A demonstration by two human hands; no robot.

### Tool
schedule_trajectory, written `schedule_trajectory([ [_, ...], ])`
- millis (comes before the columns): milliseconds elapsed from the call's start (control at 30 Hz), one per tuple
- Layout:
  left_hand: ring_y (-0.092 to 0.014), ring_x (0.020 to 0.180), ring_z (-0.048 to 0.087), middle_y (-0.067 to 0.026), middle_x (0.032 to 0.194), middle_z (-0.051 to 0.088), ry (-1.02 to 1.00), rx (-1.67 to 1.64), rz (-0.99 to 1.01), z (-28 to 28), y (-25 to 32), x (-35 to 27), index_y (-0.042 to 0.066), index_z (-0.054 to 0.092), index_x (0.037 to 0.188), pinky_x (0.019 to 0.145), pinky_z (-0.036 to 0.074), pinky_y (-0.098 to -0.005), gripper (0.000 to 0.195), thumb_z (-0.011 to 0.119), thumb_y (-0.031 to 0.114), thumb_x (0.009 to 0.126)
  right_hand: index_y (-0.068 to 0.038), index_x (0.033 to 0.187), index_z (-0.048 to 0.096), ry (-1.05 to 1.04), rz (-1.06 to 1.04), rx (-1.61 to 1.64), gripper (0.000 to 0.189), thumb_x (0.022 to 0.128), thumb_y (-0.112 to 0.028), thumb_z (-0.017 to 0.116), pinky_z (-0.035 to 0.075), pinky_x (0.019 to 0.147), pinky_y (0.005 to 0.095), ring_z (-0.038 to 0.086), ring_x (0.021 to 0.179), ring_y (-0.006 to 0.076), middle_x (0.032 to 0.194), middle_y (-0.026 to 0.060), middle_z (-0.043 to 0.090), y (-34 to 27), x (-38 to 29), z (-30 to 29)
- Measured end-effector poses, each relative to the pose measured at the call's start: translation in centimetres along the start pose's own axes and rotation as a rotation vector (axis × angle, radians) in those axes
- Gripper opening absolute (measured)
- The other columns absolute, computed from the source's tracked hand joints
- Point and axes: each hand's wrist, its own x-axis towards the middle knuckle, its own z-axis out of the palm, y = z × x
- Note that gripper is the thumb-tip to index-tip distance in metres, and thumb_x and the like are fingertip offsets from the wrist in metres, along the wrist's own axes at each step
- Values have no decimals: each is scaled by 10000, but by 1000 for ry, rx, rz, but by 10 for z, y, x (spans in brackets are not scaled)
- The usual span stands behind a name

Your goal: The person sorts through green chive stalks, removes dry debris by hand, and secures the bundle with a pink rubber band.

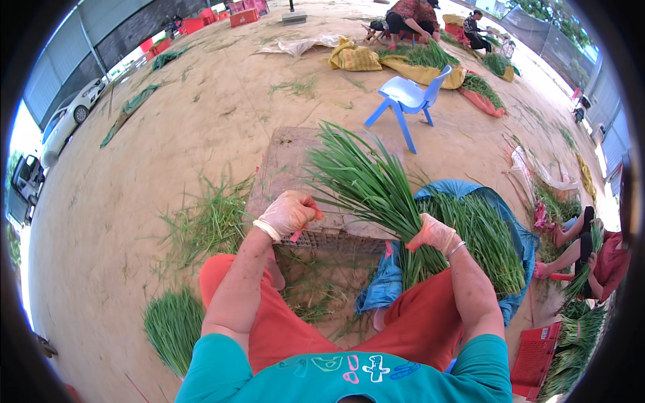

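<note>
My right hand [434, 236], in a thin translucent glove, grips a bunch of long green leaves [368, 186], probably garlic chives, by the stalk end. The leaf tips fan up and left over a low worn board [287, 156] on a plastic crate [327, 242]. My left hand [291, 215], gloved too, is over the board's near left part with its fingers curled in. Whether a thin leaf is pinched there cannot be made out. Beside my right hand a blue sack [524, 247] lies spread with a large pile of the same leaves [473, 242] on it.
Loose leaves [216, 216] litter the ground left of the board. A bundle [174, 327] is by my left side. A blue plastic chair [410, 95] stands beyond the board. A red crate [536, 357] is at lower right, near a seated person [607, 267]. Others work at the back.
</note>
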Motion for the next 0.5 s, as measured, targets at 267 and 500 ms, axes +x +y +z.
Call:
schedule_trajectory([
  [267,-336,915,625,-167,992,652,777,501,354,-34,-42,-1,74,603,1239,762,507,-400,386,619,115,855,61,907,641,-8,29,6,390,551,111,793,555,620,329,697,715,203,807,136,708,10,0,-5],
  [500,-389,786,647,-190,872,664,544,513,317,-1,-39,9,132,667,1052,679,523,-472,196,550,121,894,52,954,644,-10,24,34,455,537,108,818,565,652,335,700,760,215,834,134,709,-3,-4,6],
])
